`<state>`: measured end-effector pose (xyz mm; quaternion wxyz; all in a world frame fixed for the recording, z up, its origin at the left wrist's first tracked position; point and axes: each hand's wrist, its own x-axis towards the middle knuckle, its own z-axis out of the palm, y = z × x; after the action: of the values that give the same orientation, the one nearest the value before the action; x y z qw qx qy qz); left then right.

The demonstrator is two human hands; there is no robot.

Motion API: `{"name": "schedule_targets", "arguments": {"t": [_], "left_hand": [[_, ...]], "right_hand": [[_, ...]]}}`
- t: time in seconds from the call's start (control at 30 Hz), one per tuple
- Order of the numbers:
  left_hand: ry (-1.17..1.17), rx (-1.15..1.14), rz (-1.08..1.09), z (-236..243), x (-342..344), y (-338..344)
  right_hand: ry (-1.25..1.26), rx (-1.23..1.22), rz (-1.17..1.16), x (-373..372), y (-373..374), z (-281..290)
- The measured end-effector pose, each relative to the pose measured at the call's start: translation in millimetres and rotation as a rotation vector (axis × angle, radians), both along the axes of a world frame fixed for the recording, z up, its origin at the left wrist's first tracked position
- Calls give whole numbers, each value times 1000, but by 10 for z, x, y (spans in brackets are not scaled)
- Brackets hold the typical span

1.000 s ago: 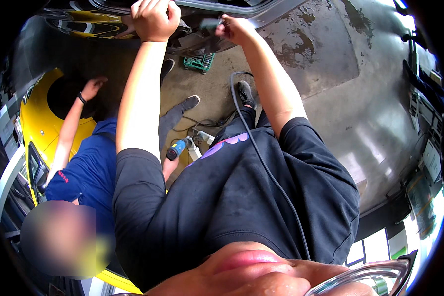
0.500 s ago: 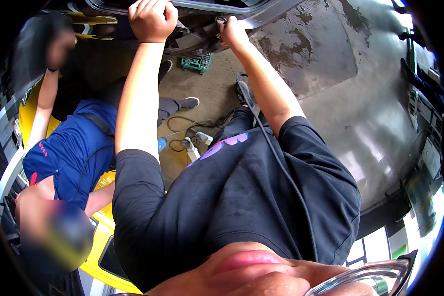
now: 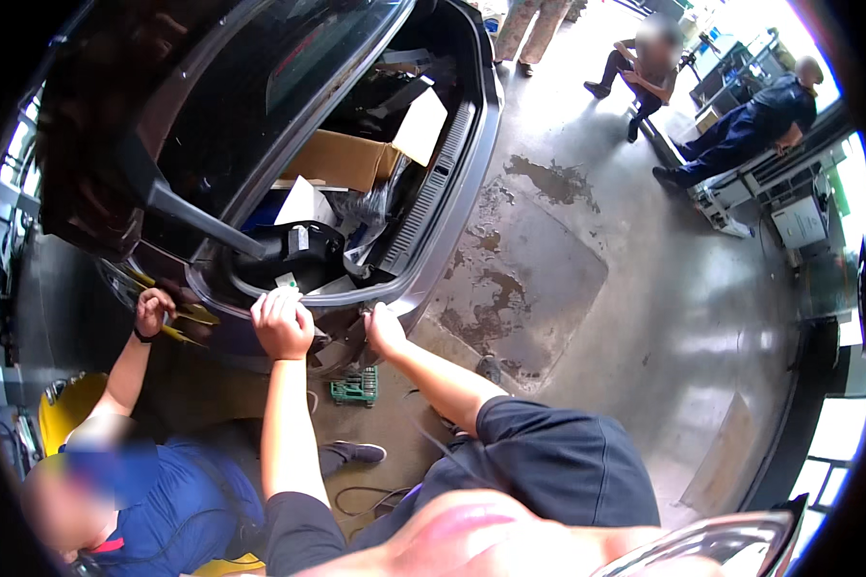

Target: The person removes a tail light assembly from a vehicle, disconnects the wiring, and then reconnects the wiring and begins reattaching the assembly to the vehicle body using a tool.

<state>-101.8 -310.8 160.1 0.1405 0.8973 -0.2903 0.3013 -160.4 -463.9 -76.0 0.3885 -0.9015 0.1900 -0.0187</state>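
Both your arms reach up to the rear edge of the car's open trunk (image 3: 452,192), a grey, curved sill that bends with the lens. Your left hand (image 3: 281,322) is clenched into a fist on the lower lip of that sill, knuckles up, just below a small white-and-green tag. Your right hand (image 3: 385,330) sits a little to the right along the same lip, fingers curled against a dark bracket-like piece (image 3: 342,348) that hangs under the edge between your two hands; whether it actually grips that piece you cannot tell, because the fingertips are hidden behind it.

Inside the trunk, above your left hand, lies a glossy black moulded plastic part (image 3: 298,252), with a brown cardboard box (image 3: 342,159) and white sheets further in. The raised lid (image 3: 212,106) is smooth, dark and reflective, and fills the upper left.

Left of the sill, a co-worker in a blue shirt reaches up with one hand (image 3: 154,310), wearing a dark wristband, to yellow strips under the car's body. Below the sill, on the mottled, stained concrete floor (image 3: 548,288), sits a small green ridged tool tray (image 3: 354,387).

The underside of the car is in deep shadow and hard to read. Two people in dark clothes sit well beyond the trunk, at the upper right.
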Motion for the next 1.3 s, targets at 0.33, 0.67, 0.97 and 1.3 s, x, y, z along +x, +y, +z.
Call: {"name": "schedule_targets", "arguments": {"t": [0.33, 0.67, 0.97, 1.3], "left_hand": [[-45, -21, 40, 94, 46, 358], [-39, -98, 17, 113, 34, 395], [-59, -60, 30, 70, 87, 346], [-41, -5, -13, 90, 116, 231]], "right_hand": [[641, 1924, -455, 464, -49, 223], [486, 1208, -160, 221, 145, 401], [500, 1747, -606, 469, 185, 102], [433, 2063, -712, 461, 48, -16]]}}
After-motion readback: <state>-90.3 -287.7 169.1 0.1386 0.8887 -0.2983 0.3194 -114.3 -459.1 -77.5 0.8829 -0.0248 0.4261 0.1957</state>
